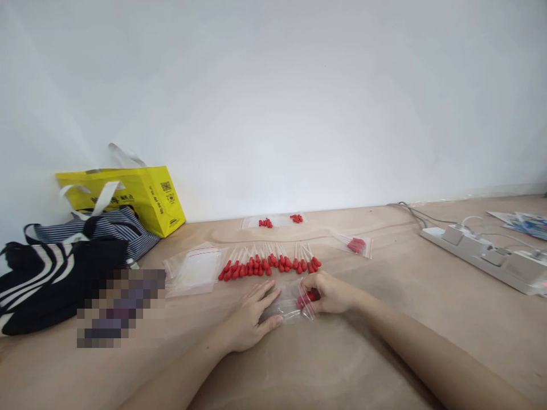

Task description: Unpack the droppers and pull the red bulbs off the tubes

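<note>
A clear zip-lock bag (285, 307) lies flat on the table between my two hands. My left hand (250, 319) rests on the bag's left end, fingers spread. At the bag's red-striped mouth, my right hand (329, 293) is closed around red-bulbed droppers (306, 300); their bulbs show at the opening, and how many there are is hidden. Just beyond my hands runs a row of loose droppers (256, 266) with red rubber bulbs toward me and thin pale stems pointing away. To its left lies a stack of flat zip-lock bags (199, 270).
A filled bag of red-bulbed droppers (355, 245) lies right of the row. More bags with red bulbs (265, 223) lie near the wall. A power strip (478, 253) with cables is at right. A yellow bag (162, 205) and black striped cloth (64, 285) occupy the left.
</note>
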`<state>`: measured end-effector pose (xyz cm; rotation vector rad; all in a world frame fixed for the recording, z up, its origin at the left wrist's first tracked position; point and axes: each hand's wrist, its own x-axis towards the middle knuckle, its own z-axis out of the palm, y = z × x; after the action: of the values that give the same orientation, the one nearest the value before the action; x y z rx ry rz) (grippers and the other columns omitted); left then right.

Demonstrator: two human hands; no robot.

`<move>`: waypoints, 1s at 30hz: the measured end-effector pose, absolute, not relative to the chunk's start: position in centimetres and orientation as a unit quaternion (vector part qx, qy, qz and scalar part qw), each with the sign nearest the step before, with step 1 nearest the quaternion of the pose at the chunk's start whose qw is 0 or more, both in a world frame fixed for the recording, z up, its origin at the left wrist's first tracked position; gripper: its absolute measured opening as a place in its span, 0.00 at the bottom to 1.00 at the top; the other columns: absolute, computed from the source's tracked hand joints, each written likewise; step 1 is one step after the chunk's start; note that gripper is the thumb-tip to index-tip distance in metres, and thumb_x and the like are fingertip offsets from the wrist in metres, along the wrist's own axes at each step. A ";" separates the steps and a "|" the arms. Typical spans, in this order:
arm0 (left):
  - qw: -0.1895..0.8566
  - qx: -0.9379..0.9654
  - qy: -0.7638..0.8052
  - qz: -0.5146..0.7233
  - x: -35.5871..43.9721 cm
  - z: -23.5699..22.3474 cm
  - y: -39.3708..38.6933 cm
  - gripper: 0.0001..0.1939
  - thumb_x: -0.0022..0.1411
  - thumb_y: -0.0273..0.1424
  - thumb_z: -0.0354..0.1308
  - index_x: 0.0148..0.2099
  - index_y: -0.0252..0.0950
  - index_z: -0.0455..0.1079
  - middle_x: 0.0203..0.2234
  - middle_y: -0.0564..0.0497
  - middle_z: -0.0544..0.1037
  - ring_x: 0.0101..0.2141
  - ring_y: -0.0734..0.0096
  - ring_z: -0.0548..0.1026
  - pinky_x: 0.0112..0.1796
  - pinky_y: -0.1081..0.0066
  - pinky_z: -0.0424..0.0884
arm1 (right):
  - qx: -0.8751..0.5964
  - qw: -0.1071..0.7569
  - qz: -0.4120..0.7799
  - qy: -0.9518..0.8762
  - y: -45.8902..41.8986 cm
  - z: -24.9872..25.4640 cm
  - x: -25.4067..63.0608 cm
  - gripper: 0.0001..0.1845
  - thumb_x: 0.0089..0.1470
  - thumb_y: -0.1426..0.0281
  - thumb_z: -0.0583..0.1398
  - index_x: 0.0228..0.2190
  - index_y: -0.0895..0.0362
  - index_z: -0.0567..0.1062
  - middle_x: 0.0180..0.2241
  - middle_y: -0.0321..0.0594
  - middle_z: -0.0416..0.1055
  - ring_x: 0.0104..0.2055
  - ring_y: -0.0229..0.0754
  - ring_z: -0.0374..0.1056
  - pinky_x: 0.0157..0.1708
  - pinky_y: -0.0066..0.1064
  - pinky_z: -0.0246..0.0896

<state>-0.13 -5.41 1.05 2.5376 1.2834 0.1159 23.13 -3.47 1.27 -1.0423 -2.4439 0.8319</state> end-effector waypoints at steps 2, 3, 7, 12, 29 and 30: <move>0.151 0.883 0.442 0.050 -0.2 0.9 -5.4 0.31 0.58 0.48 0.42 0.60 0.40 0.48 0.60 0.46 0.47 0.58 0.60 0.46 0.55 0.56 0.48 | -0.363 0.186 0.314 -0.857 -3.2 1.5 23.5 0.06 0.39 0.69 0.62 0.22 0.60 0.72 0.19 0.30 0.63 0.21 0.29 0.55 0.20 0.21 0.49; 0.153 0.882 0.442 0.054 -0.3 0.9 -5.4 0.31 0.58 0.48 0.42 0.60 0.40 0.47 0.60 0.46 0.47 0.58 0.60 0.46 0.55 0.55 0.48 | -0.363 0.194 0.327 -0.851 -3.1 1.8 23.9 0.06 0.39 0.69 0.61 0.22 0.60 0.72 0.20 0.31 0.64 0.21 0.30 0.57 0.21 0.21 0.50; 0.157 0.880 0.443 0.071 -0.4 1.1 -5.5 0.30 0.58 0.47 0.44 0.60 0.40 0.49 0.59 0.45 0.49 0.58 0.58 0.48 0.54 0.54 0.49 | -0.427 0.219 0.390 -0.786 -1.9 2.9 27.6 0.10 0.39 0.65 0.61 0.26 0.58 0.75 0.22 0.33 0.70 0.23 0.34 0.62 0.22 0.24 0.55; 0.147 0.878 0.443 0.102 -0.5 0.9 -5.5 0.27 0.58 0.45 0.44 0.57 0.38 0.55 0.58 0.45 0.54 0.56 0.58 0.52 0.53 0.56 0.53 | -0.484 0.346 0.432 -0.678 0.2 2.8 33.0 0.17 0.36 0.61 0.63 0.27 0.61 0.75 0.23 0.38 0.72 0.20 0.33 0.63 0.23 0.27 0.59; 0.156 0.802 0.555 0.157 -1.4 2.0 -4.1 0.08 0.51 0.34 0.53 0.33 0.35 0.65 0.28 0.51 0.71 0.32 0.67 0.69 0.33 0.69 0.63 | -0.488 0.315 -0.010 -0.814 2.8 -0.4 21.5 0.09 0.52 0.75 0.50 0.31 0.59 0.70 0.33 0.43 0.61 0.34 0.38 0.61 0.36 0.29 0.57; 0.144 0.809 0.550 0.150 -1.3 2.2 -4.2 0.07 0.52 0.34 0.52 0.29 0.35 0.64 0.26 0.51 0.70 0.31 0.67 0.68 0.32 0.70 0.62 | -0.487 0.310 -0.008 -0.816 2.9 -0.5 21.3 0.09 0.52 0.75 0.50 0.30 0.59 0.70 0.33 0.43 0.61 0.34 0.38 0.61 0.36 0.29 0.57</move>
<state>-1.32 -4.16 2.18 2.3308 1.5868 0.4323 21.30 2.88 -0.53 -1.2872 -2.1555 -0.0220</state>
